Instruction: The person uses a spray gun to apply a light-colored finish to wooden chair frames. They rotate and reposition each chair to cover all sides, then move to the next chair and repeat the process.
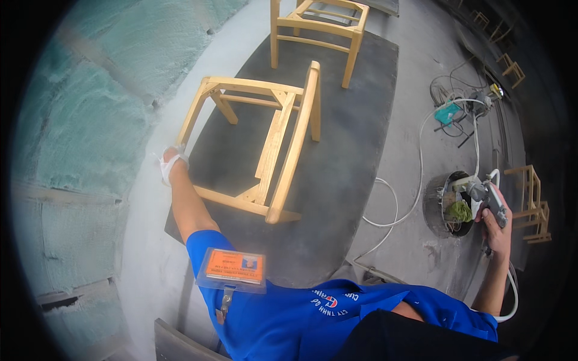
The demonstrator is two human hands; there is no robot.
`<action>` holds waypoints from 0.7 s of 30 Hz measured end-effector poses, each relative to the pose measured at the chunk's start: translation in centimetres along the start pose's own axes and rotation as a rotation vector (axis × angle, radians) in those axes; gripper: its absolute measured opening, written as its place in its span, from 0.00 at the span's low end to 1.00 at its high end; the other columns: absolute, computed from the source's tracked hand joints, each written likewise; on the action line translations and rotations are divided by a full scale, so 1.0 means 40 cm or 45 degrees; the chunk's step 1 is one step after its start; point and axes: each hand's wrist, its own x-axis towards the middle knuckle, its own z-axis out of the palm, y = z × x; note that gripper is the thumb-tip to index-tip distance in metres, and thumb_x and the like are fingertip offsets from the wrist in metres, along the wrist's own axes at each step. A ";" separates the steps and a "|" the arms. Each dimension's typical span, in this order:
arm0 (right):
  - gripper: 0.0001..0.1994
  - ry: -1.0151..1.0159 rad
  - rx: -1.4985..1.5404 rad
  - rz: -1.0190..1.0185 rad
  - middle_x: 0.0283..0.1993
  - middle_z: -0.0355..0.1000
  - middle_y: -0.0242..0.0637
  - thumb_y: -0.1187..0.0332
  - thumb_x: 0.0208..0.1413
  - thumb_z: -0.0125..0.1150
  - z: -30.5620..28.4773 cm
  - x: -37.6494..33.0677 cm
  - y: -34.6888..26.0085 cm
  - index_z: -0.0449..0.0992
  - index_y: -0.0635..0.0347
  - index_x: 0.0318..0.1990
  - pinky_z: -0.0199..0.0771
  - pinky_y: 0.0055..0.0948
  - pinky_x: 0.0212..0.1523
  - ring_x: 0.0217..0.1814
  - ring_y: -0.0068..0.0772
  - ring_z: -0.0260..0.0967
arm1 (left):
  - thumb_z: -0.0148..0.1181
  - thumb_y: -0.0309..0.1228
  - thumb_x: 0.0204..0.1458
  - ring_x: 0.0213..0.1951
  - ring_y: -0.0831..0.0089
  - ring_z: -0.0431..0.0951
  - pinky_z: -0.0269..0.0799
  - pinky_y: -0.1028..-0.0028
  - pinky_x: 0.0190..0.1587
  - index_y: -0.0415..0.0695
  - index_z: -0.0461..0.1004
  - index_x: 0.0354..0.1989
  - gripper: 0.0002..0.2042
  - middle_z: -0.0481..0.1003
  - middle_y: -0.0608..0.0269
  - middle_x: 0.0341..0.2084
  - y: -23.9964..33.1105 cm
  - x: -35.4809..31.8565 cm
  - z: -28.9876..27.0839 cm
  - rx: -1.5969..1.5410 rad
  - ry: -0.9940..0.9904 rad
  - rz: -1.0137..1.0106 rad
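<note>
A light wooden chair frame point(295, 150) without a seat rests tilted on a dark board point(346, 156) in front of me. My left hand point(173, 161), with white cloth or wrapping about it, is closed at the frame's left corner; its fingers are partly hidden. Out to the right, my right hand point(498, 228) grips a grey spray gun point(478, 191) with a white hose point(415, 207) running from it. The gun is above or beside a dark round bucket point(431, 204), in which a green crumpled cloth point(459, 212) shows.
A second wooden chair frame point(319, 26) stands at the board's far end. Teal, dusty sheeting point(90, 132) hangs along the left. On the floor at far right lie coiled hoses and a teal object point(447, 113). More wooden frames point(530, 192) stand at the right edge.
</note>
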 end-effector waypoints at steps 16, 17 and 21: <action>0.31 -0.599 0.357 -0.218 0.36 0.75 0.32 0.69 0.63 0.66 0.017 0.339 0.117 0.67 0.64 0.73 0.64 0.20 0.32 0.31 0.16 0.66 | 0.48 0.49 0.69 0.46 0.52 0.87 0.82 0.55 0.44 0.46 0.83 0.44 0.21 0.84 0.48 0.42 -0.518 -0.665 0.104 0.679 -0.491 -0.471; 0.31 -0.699 0.410 -0.223 0.37 0.75 0.33 0.71 0.62 0.66 0.031 0.376 0.117 0.67 0.63 0.73 0.66 0.20 0.34 0.33 0.17 0.68 | 0.47 0.47 0.69 0.46 0.51 0.87 0.82 0.55 0.44 0.45 0.82 0.44 0.21 0.84 0.47 0.42 -0.500 -0.740 0.110 0.648 -0.438 -0.439; 0.28 -0.930 0.309 -0.843 0.44 0.82 0.37 0.77 0.61 0.64 0.148 0.561 0.107 0.72 0.64 0.70 0.76 0.31 0.43 0.39 0.27 0.76 | 0.52 0.40 0.64 0.39 0.49 0.85 0.80 0.55 0.43 0.40 0.81 0.41 0.16 0.83 0.45 0.36 -0.309 -1.024 0.161 0.232 -0.068 -0.273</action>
